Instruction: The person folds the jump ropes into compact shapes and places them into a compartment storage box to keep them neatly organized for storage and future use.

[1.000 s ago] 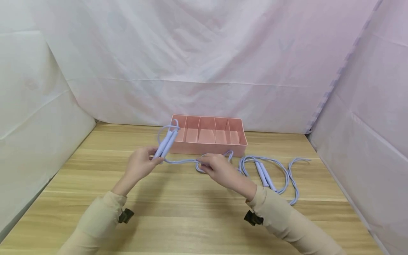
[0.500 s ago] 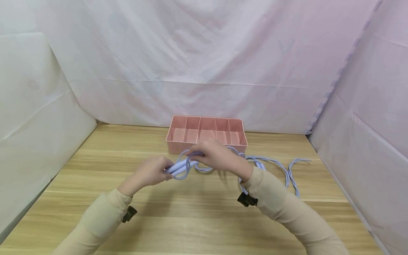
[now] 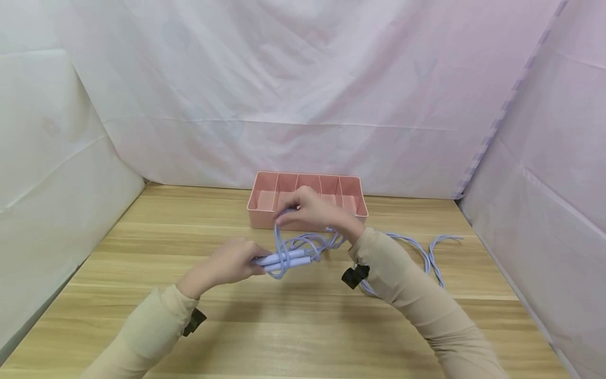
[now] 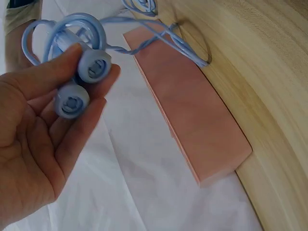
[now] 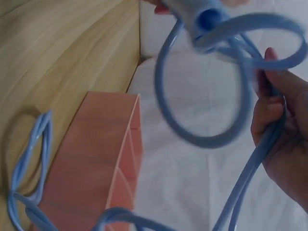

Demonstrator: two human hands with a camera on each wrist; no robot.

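My left hand [image 3: 232, 261] holds the two light blue handles of a jump rope [image 3: 289, 259] side by side, pointing right. In the left wrist view the handles' round end caps [image 4: 95, 66] stick out between thumb and fingers. A loop of the cord goes around the handles. Above and to the right, my right hand [image 3: 307, 206] pinches the cord; in the right wrist view, doubled cord [image 5: 269, 132] runs through its curled fingers. The rest of this cord trails right in loose loops, partly hidden by the right hand and forearm.
Behind the hands stands a pink organizer box [image 3: 260, 217] with several compartments, against the white cloth [image 3: 303, 95]. Cord of another light blue jump rope [image 3: 433, 260] lies on the wooden table [image 3: 284, 337] at right, largely covered by the right forearm.
The left hand has turned the handles from pointing up and away to pointing right, and moved slightly right. The right hand has brought cord around the handles and lifted toward the box.
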